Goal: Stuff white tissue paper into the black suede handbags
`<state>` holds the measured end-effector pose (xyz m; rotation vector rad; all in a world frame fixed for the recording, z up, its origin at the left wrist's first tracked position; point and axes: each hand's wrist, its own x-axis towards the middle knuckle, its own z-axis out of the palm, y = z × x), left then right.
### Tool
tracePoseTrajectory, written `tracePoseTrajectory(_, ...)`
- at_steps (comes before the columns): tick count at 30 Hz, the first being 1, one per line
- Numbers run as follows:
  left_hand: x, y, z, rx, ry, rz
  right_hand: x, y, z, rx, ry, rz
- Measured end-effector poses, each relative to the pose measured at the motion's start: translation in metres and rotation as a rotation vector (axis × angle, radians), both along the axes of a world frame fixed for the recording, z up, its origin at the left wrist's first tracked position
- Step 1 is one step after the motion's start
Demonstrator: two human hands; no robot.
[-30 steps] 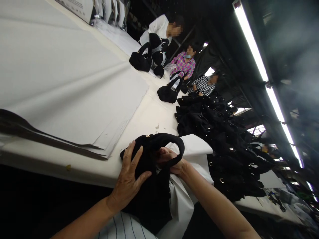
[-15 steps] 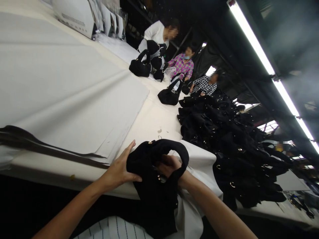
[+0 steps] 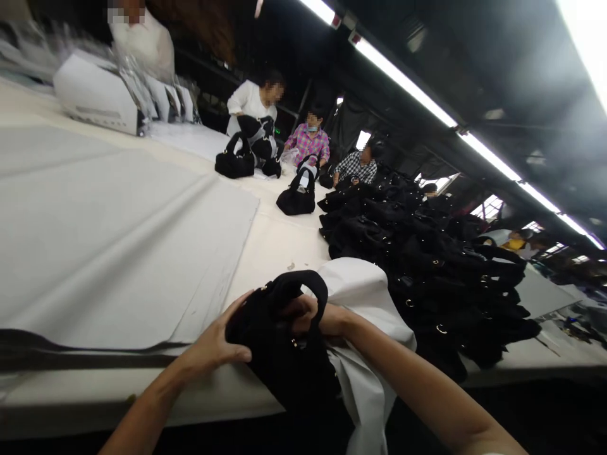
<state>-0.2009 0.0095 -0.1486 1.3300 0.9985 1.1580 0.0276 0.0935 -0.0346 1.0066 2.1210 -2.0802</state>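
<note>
A black handbag (image 3: 289, 366) with a looped handle and small gold-coloured fittings is at the table's front edge. My left hand (image 3: 215, 341) grips its left side, thumb on the near face and fingers behind it. My right hand (image 3: 306, 314) reaches through the handle loop into the bag's opening. Its fingers are bent and partly hidden in the dark inside, so what they hold cannot be made out. White sheet material (image 3: 365, 291) lies under my right forearm and hangs over the table edge beside the bag.
A large stack of grey-white sheets (image 3: 118, 246) covers the table's left. A heap of black handbags (image 3: 403, 253) is piled at the right. Single black bags (image 3: 298, 197) stand farther back, near several people (image 3: 308, 139). Plastic-wrapped white packs (image 3: 102, 88) stand at the far left.
The view has swung, so the scene sits lower at the left and another person shows at upper left. My left hand still grips the bag, and my right hand remains in its opening.
</note>
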Motion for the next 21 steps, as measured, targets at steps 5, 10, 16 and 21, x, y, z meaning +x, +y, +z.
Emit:
tracePoseTrajectory(5,-0.014,0.029,0.048,0.025,-0.138,-0.15,-0.006,0.01,0.001,0.019,0.065,0.142)
tracePoseTrajectory(10,0.005,0.037,0.065,0.053,-0.04,-0.156,-0.009,0.003,0.003,0.153,0.203,0.073)
tracePoseTrajectory(16,0.003,0.021,0.051,0.063,0.028,0.007,0.011,-0.011,0.036,0.236,0.232,-0.318)
tracePoseTrajectory(21,-0.003,0.016,0.044,0.073,0.071,0.369,0.048,-0.032,0.062,0.384,0.396,-0.427)
